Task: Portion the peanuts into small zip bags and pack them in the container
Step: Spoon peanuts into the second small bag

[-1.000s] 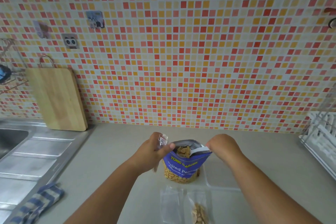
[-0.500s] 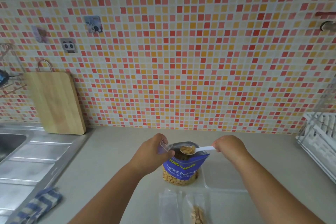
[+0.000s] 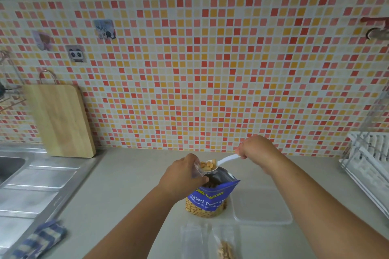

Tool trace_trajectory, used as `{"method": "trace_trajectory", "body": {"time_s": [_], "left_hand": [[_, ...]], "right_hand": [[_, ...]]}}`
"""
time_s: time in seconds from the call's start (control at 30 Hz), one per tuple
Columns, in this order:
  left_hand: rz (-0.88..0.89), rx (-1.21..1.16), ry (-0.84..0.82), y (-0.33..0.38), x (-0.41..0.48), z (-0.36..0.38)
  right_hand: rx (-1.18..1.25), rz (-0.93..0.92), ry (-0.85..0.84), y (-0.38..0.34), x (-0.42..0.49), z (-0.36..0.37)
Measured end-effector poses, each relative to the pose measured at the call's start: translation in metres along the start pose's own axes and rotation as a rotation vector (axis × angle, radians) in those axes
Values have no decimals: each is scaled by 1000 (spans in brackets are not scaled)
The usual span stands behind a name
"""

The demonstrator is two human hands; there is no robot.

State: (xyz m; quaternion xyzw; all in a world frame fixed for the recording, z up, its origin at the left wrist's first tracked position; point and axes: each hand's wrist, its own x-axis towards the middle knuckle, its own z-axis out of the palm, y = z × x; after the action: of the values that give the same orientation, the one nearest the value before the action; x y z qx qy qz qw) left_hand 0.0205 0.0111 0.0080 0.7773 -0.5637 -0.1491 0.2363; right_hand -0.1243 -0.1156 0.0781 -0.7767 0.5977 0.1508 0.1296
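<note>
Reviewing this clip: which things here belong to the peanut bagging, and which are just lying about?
Job: left hand holding small zip bag; right hand holding spoon of peanuts; peanut pouch; container; filled zip bag.
Lying about: cutting board; striped cloth; dish rack; sink.

You have soft, even, fairly bright light across the whole view; the steel drainboard (image 3: 35, 185) at left shows only a dull sheen. Your arms cast faint shadows on the desk (image 3: 130, 185). The wide lens bows the tiled wall (image 3: 210, 69) at the edges. The spoon (image 3: 228, 159) and the near-left cloth (image 3: 40, 239) look blurred.
</note>
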Motion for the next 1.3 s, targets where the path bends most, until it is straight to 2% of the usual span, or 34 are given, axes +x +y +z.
{"method": "trace_trajectory", "body": {"time_s": [0.07, 0.17, 0.23, 0.3, 0.37, 0.43, 0.47, 0.53, 0.63, 0.67, 0.73, 0.8, 0.83, 0.9, 0.93, 0.97, 1.1, 1.17, 1.3], "left_hand": [[-7, -21, 13, 5, 2, 3], [-17, -120, 46, 11, 5, 8], [-20, -207, 73, 13, 6, 11], [-46, -297, 100, 10, 4, 10], [-67, -411, 132, 1, 1, 9], [-83, -549, 169, -10, -3, 7], [-95, -634, 185, -14, -6, 6], [-129, -872, 176, -19, -15, 3], [-121, -1229, 65, -19, -26, 0], [-105, -1316, 10, -18, -28, 0], [-77, -1420, -87, -14, -34, 1], [-46, -1437, -154, -11, -42, 3], [-40, -1441, -182, -9, -46, 4], [-21, -1458, -266, -7, -50, 8], [0, -1466, -301, -6, -51, 11], [22, -1469, -322, -6, -51, 13], [28, -1380, -303, -7, -53, 19], [-1, -1346, -236, -13, -54, 22], [-259, -1125, -16, -42, -65, 40]], "right_hand": [[39, -84, 132, -9, -12, -1], [112, -398, 278, -24, -40, -4], [54, -585, 405, -32, -62, -10], [-78, -748, 613, -33, -79, -17], [-98, -789, 796, -23, -86, -26], [-37, -696, 889, -8, -79, -25], [19, -622, 866, -2, -72, -18], [10, -479, 675, 0, -58, 5], [-106, -432, 408, -3, -40, 51], [-96, -431, 386, -2, -36, 62], [-81, -449, 449, 0, -31, 72], [106, -486, 552, -3, -36, 75], [364, -515, 517, -5, -43, 76], [937, -552, 190, -12, -64, 78], [1101, -556, 24, -15, -73, 82], [1152, -561, -61, -16, -79, 87], [1273, -543, -102, -16, -84, 102], [1301, -509, -180, -9, -81, 110], [1117, -372, -323, 5, -75, 147]]}}
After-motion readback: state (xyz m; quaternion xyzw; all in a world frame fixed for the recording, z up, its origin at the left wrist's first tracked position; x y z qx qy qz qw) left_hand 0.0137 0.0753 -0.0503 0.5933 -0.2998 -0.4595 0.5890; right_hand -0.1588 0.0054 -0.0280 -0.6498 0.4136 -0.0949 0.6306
